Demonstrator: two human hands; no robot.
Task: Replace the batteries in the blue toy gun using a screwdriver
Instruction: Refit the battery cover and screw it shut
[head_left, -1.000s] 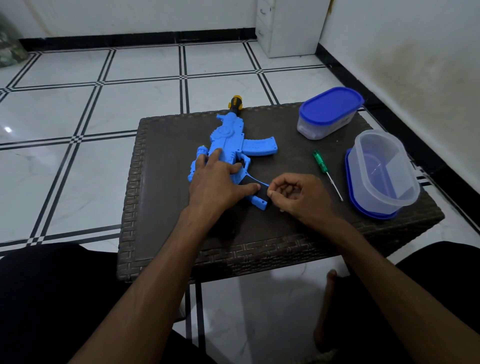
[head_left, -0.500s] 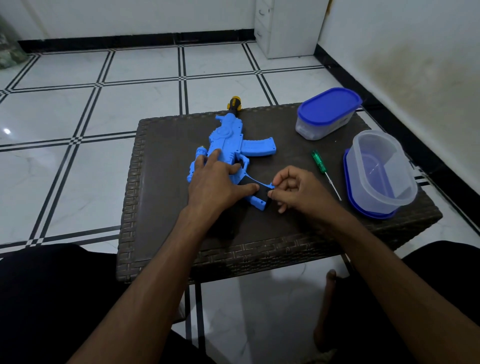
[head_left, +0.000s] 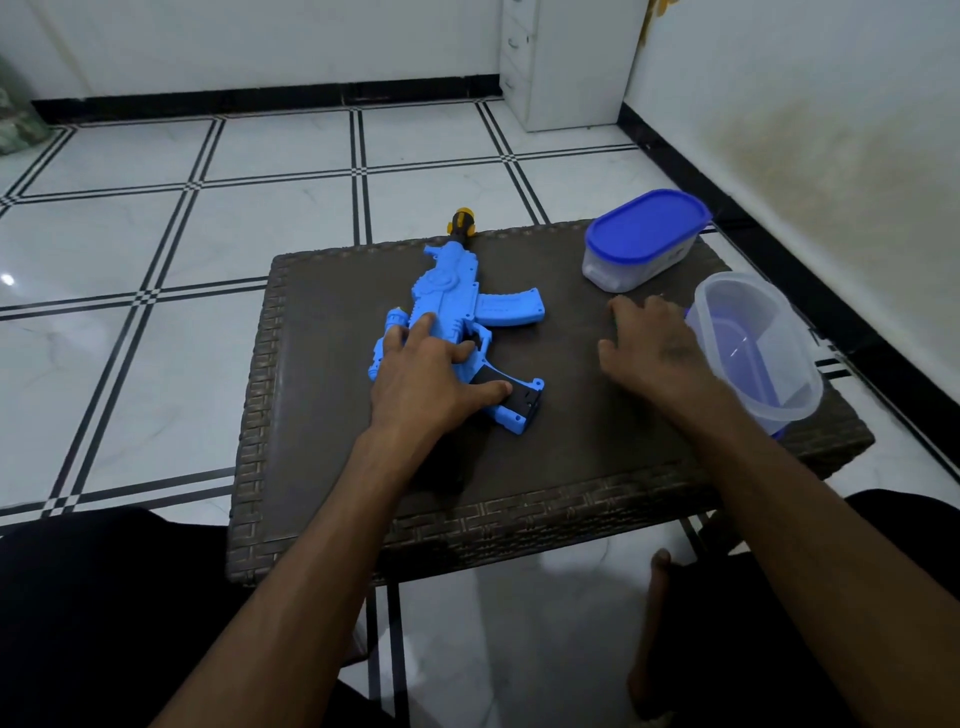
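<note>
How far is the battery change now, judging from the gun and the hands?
Done: nothing certain; whether the dark grip panel is closed cannot be told. In hand: the left hand presses the blue toy gun on the table; the right hand reaches beside the open container. The screwdriver is hidden. Left: screwing.

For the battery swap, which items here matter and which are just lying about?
Job: blue toy gun, pressed down by the left hand; right hand, reaching over the table.
Idle: lidded container; open container; white cabinet.
</note>
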